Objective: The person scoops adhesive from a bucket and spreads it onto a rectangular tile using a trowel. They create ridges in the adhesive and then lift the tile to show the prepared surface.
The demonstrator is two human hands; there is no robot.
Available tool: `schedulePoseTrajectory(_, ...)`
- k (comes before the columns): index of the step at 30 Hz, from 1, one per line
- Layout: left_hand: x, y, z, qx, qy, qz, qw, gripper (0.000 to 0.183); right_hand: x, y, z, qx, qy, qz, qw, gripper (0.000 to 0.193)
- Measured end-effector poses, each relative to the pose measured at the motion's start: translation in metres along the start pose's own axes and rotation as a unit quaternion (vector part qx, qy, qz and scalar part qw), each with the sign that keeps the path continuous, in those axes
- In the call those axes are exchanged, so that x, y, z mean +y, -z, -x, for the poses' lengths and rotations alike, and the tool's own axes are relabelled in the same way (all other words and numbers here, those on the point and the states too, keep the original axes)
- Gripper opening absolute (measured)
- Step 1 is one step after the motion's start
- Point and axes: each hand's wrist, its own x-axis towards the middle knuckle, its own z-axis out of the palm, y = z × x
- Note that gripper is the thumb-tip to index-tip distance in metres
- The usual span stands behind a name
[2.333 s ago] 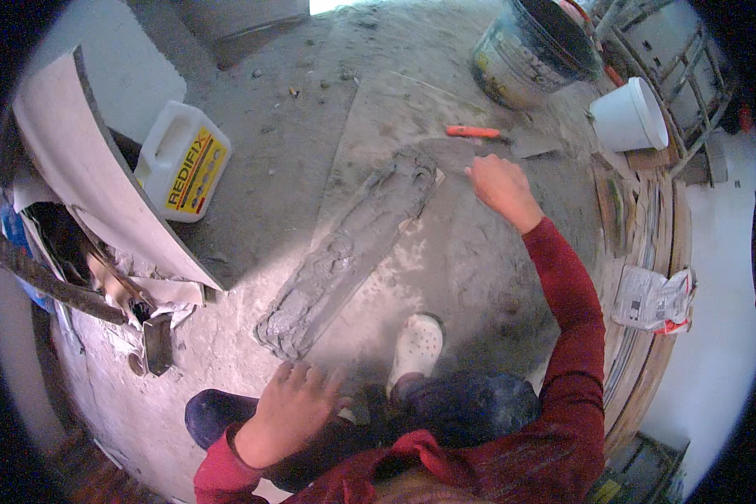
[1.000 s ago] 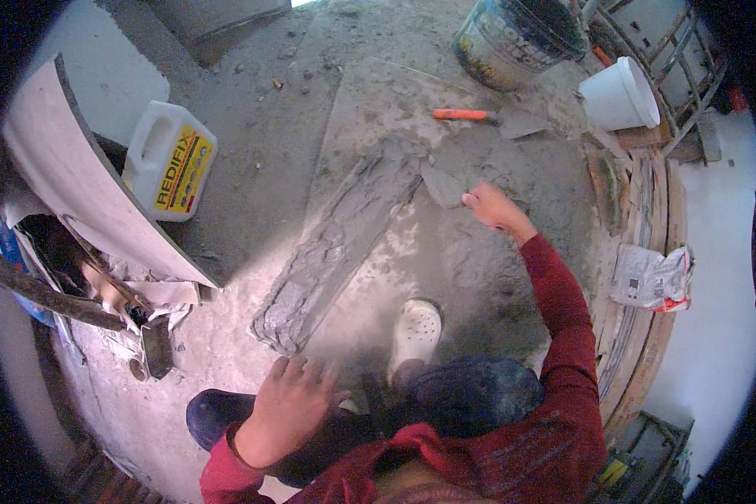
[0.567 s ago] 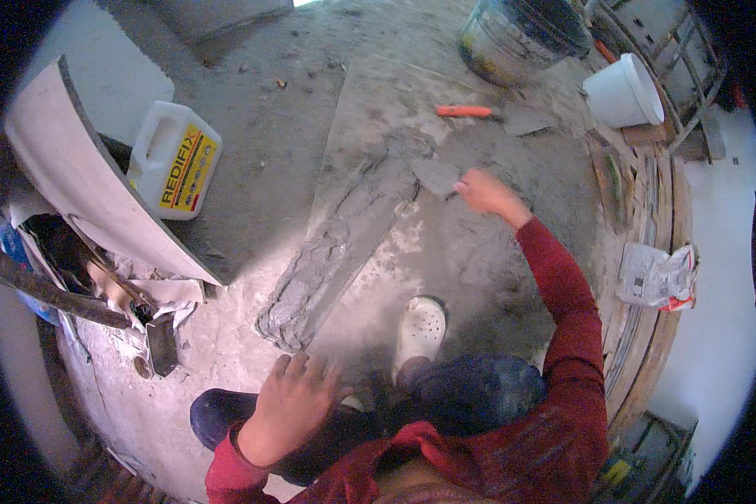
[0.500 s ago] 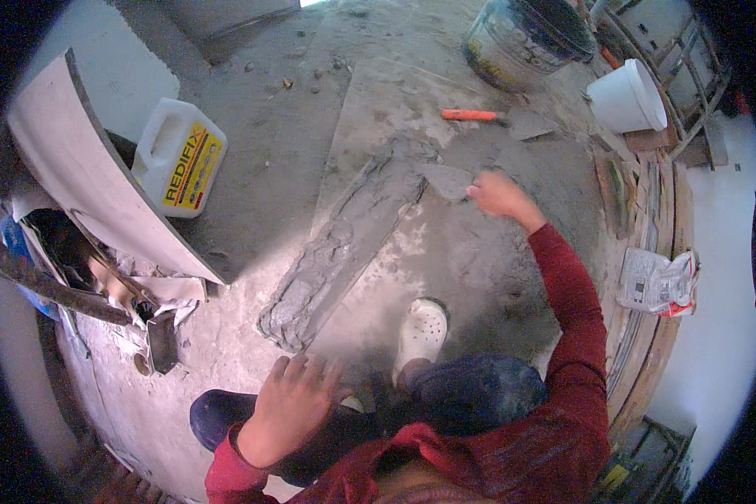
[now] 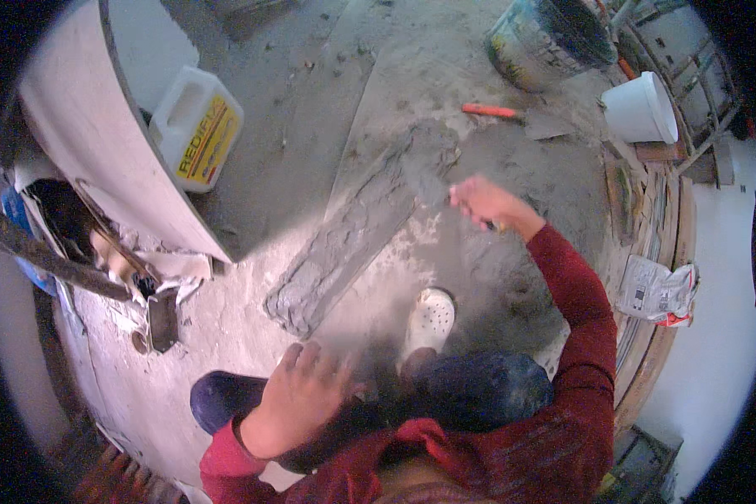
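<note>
The white jug (image 5: pixel 181 99), ahead and left of the left hand (image 5: pixel 302 399), has 1 yellow label (image 5: pixel 211 149) with big dark letters.

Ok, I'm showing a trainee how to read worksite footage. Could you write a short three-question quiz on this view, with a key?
1. Which hand grips the trowel by the strip of grey mortar?
A) left
B) right
C) both
2. True or false: the orange-handled tool is being held.
3. What kind of container with a yellow label stands beside the pale panel?

Key:
1. B. The right hand grips it; the left hand holds nothing visible.
2. False. It lies apart from both hands.
3. A white jug.
</note>
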Motion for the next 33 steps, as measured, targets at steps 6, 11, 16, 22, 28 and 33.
schedulePoseTrajectory(6,0.002,-0.004,0.007,-0.006,-0.007,0.027,1.0,0.053,-0.005,-0.016,-0.023,-0.043,0.079,0.047,0.995,0.034)
schedulePoseTrajectory(11,-0.002,0.005,0.018,0.007,-0.001,0.036,0.999,0.053,-0.009,-0.028,0.018,-0.044,-0.058,0.026,0.997,0.028)
schedulePoseTrajectory(16,-0.004,0.001,0.028,0.024,-0.029,0.037,0.999,0.053,0.018,0.021,0.018,0.101,-0.091,-0.066,0.989,0.032)
schedulePoseTrajectory(22,-0.009,0.0,0.044,0.027,-0.001,0.032,0.999,0.053,0.033,-0.037,0.054,0.295,0.023,0.062,0.953,0.035)
schedulePoseTrajectory(28,-0.005,0.018,0.029,0.008,-0.007,0.039,0.999,0.054,0.141,-0.113,0.154,0.474,0.003,0.31,0.824,0.028)
schedulePoseTrajectory(33,0.002,0.016,0.031,-0.012,-0.002,0.064,0.998,0.053,0.197,-0.121,0.242,0.448,-0.059,0.471,0.757,0.023)
